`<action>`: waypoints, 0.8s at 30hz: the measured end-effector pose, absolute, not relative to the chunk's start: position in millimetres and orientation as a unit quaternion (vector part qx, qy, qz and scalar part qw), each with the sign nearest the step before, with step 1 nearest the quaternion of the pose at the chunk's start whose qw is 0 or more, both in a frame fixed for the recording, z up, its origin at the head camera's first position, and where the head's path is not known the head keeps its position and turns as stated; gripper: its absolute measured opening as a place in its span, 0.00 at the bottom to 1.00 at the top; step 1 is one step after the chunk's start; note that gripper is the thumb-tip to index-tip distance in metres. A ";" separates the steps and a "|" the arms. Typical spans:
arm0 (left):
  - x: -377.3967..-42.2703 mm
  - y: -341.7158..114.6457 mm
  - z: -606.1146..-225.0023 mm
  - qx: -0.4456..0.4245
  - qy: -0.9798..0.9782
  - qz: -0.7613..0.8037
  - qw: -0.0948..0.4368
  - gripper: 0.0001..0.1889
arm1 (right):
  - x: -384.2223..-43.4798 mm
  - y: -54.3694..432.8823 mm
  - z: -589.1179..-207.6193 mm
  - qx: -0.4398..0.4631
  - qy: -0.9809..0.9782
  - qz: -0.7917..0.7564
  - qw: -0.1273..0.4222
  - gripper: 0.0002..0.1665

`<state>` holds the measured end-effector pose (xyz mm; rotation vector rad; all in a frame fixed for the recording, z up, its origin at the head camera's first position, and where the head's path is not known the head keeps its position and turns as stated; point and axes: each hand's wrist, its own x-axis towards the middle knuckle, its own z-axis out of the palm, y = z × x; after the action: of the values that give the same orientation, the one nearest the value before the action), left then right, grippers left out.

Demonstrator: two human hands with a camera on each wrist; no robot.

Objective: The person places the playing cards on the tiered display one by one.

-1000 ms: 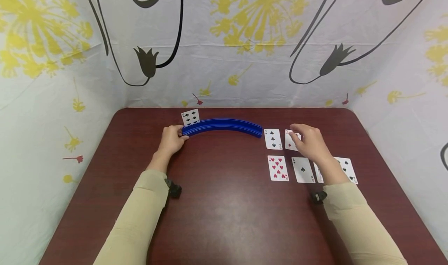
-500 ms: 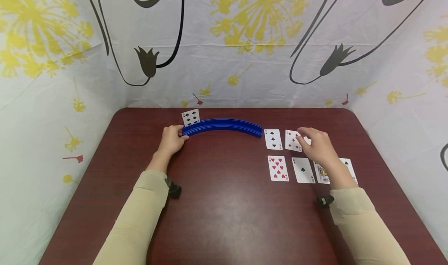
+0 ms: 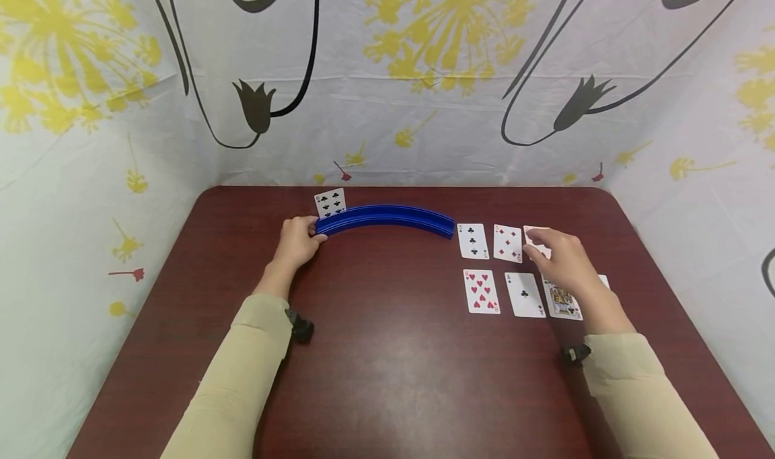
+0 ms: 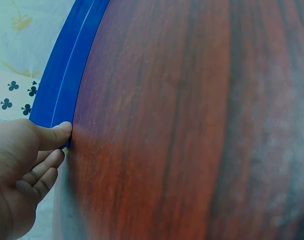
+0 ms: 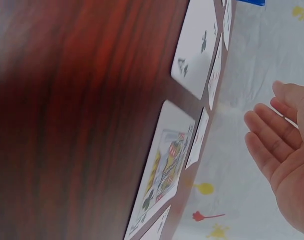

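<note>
My left hand (image 3: 297, 241) pinches the left end of a curved blue card holder (image 3: 384, 215), thumb on the near side. In the left wrist view, the thumb presses the end of the blue card holder (image 4: 67, 75). A six of clubs (image 3: 329, 202) stands tilted in or behind the holder's left part. My right hand (image 3: 567, 260) hovers over the right end of the back row, near a partly covered red card (image 3: 538, 243). In the right wrist view, the right hand (image 5: 286, 145) has relaxed fingers and nothing between them.
Face-up in the back row lie a three of clubs (image 3: 472, 241) and a diamonds card (image 3: 507, 243). The front row has a hearts card (image 3: 481, 291), an ace of clubs (image 3: 525, 295), a king (image 3: 560, 301) and a mostly hidden card (image 3: 603, 280). Patterned cloth (image 3: 387, 129) hangs behind the table.
My right hand has moved rightward along the back row, uncovering the diamonds card and the king, and covering more of the front row's last card. The left hand and holder stay put.
</note>
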<state>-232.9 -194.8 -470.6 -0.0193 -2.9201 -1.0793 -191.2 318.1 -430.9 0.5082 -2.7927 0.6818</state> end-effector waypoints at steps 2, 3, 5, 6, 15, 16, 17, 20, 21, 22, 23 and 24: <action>-233.0 -194.8 -470.9 -0.006 -0.938 -0.346 0.014 0.25 | -190.3 321.2 -432.1 0.174 -0.951 0.229 0.117 0.19; -233.1 -194.7 -470.9 -0.005 -0.938 -0.345 0.013 0.25 | -190.2 322.7 -432.7 0.174 -0.951 0.228 0.119 0.19; -233.4 -194.7 -471.2 -0.006 -0.938 -0.345 0.012 0.25 | -189.6 326.0 -433.9 0.174 -0.952 0.223 0.120 0.19; -233.4 -194.7 -471.3 -0.005 -0.938 -0.345 0.012 0.25 | -189.5 327.8 -434.6 0.174 -0.952 0.220 0.120 0.19; -232.9 -193.8 -471.4 -0.001 -0.938 -0.345 0.011 0.26 | -184.6 343.2 -436.2 0.157 -0.961 0.202 0.106 0.20; -233.0 -193.9 -471.2 -0.001 -0.938 -0.346 0.011 0.26 | -184.2 345.1 -436.8 0.155 -0.961 0.203 0.105 0.20; -232.9 -193.9 -470.9 -0.002 -0.938 -0.346 0.011 0.26 | -183.7 347.0 -436.9 0.154 -0.961 0.203 0.104 0.20; -232.8 -194.3 -470.7 -0.002 -0.938 -0.347 0.011 0.26 | -182.8 352.5 -437.8 0.153 -0.961 0.203 0.106 0.20; -232.8 -194.4 -470.7 -0.002 -0.938 -0.347 0.010 0.26 | -182.4 354.3 -438.0 0.152 -0.962 0.201 0.106 0.20; -232.8 -194.6 -470.8 -0.002 -0.938 -0.347 0.010 0.26 | -181.9 356.0 -438.0 0.151 -0.962 0.200 0.106 0.20; -232.7 -194.7 -470.9 -0.003 -0.938 -0.348 0.010 0.26 | -181.5 357.7 -438.0 0.150 -0.962 0.199 0.107 0.20; -232.6 -194.8 -471.1 -0.003 -0.938 -0.348 0.010 0.26 | -181.2 359.5 -438.3 0.149 -0.963 0.199 0.108 0.20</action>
<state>-232.6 -194.8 -471.1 -0.0091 -2.9268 -1.0858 -181.2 359.5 -438.3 0.4393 -2.8316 0.5842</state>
